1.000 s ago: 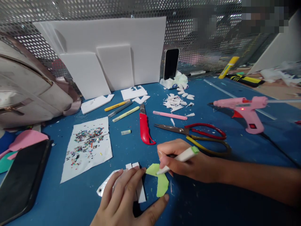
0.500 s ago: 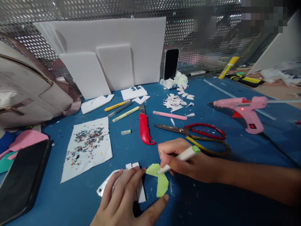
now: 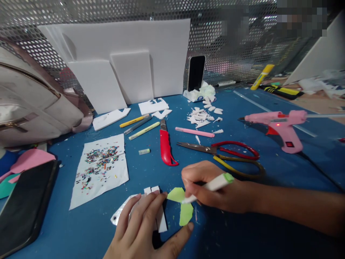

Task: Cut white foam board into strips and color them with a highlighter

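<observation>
My right hand (image 3: 207,187) is closed around a white marker pen (image 3: 215,184) with a green end, its tip at the middle of a light-green cut-out (image 3: 186,214). The cut-out has two lobes and lies on the blue table. To its left, my left hand (image 3: 142,223) lies with fingers spread over white strips (image 3: 161,219) and a pale, pointed flat piece with a hole (image 3: 115,217), both partly covered. My left thumb tip is at the cut-out's lower edge.
Red-handled cutter (image 3: 166,145), scissors (image 3: 238,154) and pink glue gun (image 3: 277,126) lie beyond my right hand. Small colourful bits rest on a white sheet (image 3: 118,180) at left. White boards (image 3: 167,57) and a phone (image 3: 196,73) stand behind; another phone (image 3: 27,205) lies left.
The marker tip has moved slightly right and down over the green cut-out, with my right hand shifting along. My left hand stays in place.
</observation>
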Available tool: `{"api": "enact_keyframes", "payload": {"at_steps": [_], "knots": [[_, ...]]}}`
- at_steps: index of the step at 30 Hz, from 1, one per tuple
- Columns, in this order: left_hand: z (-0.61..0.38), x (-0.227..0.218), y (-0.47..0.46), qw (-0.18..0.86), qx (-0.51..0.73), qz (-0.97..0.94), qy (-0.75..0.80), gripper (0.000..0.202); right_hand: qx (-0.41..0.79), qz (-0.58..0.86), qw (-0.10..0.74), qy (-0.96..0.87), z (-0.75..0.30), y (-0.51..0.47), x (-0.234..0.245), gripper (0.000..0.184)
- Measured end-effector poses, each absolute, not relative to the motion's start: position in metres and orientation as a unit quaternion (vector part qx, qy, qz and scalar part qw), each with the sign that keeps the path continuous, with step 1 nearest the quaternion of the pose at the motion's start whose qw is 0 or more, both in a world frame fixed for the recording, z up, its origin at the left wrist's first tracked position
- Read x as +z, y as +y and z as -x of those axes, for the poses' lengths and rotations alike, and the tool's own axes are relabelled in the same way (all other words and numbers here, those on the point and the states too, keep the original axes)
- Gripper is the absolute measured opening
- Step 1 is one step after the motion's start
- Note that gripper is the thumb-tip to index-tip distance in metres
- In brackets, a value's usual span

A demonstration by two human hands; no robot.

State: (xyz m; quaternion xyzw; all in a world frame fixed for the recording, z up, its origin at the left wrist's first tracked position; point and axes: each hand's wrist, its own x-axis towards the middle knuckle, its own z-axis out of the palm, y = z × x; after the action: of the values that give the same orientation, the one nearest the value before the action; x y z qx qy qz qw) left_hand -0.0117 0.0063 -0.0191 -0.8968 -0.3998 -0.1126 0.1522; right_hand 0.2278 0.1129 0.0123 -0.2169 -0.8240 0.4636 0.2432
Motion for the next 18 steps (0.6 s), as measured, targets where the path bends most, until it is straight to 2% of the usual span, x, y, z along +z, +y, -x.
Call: {"api": "enact_keyframes", "payload": {"at_steps": [18], "knots": [[0.0162,-0.0196,0.0072,0.168,-0.128,0.893,-0.398,0.042,0.467,0.164,0.208,-0.843,-0.2269,0.1146,0.0127,0.037]]}}
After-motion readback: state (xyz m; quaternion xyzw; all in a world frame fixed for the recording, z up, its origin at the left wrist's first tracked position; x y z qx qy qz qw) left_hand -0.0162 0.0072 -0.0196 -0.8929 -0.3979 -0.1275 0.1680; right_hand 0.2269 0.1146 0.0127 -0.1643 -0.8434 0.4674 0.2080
